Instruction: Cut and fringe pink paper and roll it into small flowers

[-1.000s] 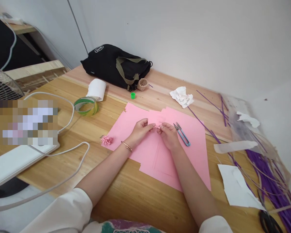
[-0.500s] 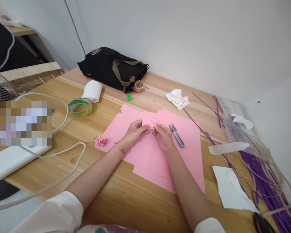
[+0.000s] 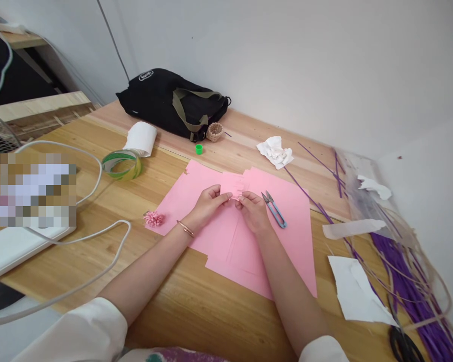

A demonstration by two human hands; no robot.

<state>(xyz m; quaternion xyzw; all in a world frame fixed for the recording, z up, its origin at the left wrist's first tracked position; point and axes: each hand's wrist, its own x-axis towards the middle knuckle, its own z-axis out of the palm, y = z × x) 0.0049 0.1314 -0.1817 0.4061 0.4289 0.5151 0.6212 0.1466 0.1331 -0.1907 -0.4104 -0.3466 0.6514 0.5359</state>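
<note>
Between my two hands is a small piece of pink paper (image 3: 231, 184) whose right edge is cut into a fringe. My left hand (image 3: 211, 201) is closed on its left side, thumb in front. The fingers of my right hand (image 3: 252, 208) pinch the fringed strips on the other side. Beneath both hands lie larger pink paper sheets (image 3: 207, 229), overlapping on the table. Just right of my right hand, blue thread snips (image 3: 275, 210) rest on the paper. A pink fringed paper flower (image 3: 154, 218) lies at the sheets' left corner.
Rolls of green-yellow tape (image 3: 123, 165) and white paper (image 3: 141, 138) stand at back left, near a black bag (image 3: 169, 103), a green cap (image 3: 199, 149) and a small woven basket (image 3: 214, 131). Purple strips (image 3: 403, 281) and black-handled scissors (image 3: 403, 344) lie right. A white cable (image 3: 109, 266) crosses the left.
The whole view has shifted slightly. Both hands keep hold of the fringed pink paper in nearly the same place, with only slight finger movement.
</note>
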